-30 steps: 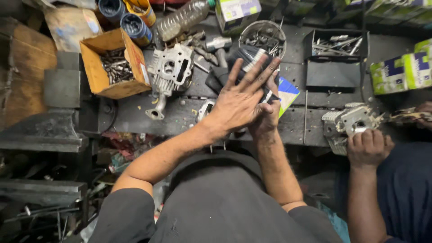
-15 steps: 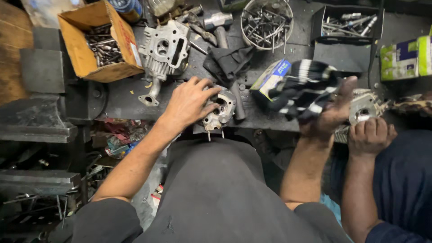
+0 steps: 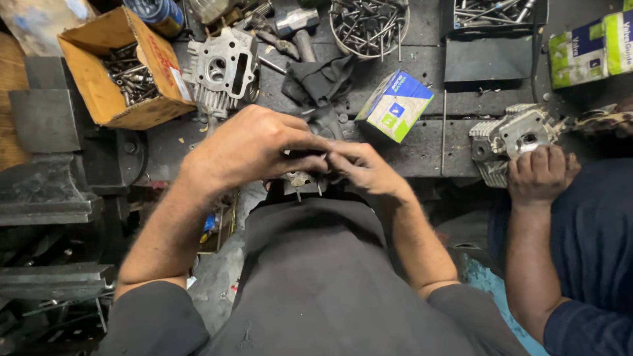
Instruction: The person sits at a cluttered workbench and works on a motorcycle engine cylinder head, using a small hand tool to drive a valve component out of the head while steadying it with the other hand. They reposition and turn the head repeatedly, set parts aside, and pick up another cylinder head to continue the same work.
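Small metal part (image 3: 300, 178) at frame centre, at the counter (image 3: 422, 142) edge, mostly hidden by both hands. Left hand (image 3: 254, 145) curled over it, fingers closed on it; right hand (image 3: 366, 168) pinching it from the right, fingertips meeting the left's. Blue-green box (image 3: 394, 105) just above right. Cylinder head (image 3: 221, 69) upper left, beside cardboard box (image 3: 115, 66) of bolts. Co-worker's hand (image 3: 541, 175) far right on another cylinder head (image 3: 511, 135).

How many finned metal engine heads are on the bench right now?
2 in plain view: one cylinder head beside the cardboard box of bolts, another at a co-worker's hand. The small part under both hands may be hidden.
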A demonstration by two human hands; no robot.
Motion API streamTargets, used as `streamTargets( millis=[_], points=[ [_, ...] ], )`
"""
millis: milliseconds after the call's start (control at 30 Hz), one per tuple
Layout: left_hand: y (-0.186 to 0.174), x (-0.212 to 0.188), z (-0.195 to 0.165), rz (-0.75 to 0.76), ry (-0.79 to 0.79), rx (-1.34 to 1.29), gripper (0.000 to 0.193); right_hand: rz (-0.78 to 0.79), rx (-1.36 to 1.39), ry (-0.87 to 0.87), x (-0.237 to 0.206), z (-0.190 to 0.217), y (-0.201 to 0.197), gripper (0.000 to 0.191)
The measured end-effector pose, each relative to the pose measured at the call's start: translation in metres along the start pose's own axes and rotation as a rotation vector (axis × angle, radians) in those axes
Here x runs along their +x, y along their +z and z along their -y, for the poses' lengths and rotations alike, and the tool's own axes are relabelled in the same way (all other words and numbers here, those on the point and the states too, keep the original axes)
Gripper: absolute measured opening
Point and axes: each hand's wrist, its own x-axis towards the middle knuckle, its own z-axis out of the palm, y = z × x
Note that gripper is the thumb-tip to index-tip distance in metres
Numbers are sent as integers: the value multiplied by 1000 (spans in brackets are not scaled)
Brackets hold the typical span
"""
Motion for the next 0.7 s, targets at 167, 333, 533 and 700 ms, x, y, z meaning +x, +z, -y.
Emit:
streamTargets(
  millis=[167,333,533,700],
  points=[
    [-19,2,-7,110,135,-44,26,132,174,83,3,18,13,33],
    [-9,-5,3,118,124,-42,25,158,32,-163,0,43,23,24],
    [-21,-23,7,-59,38,-88,26,-118,-601,-557,-10,57,8,18],
    [-78,-73,7,-326,-114,-29,29,-411,63,-170,-30,54,-28,20]
  ],
)
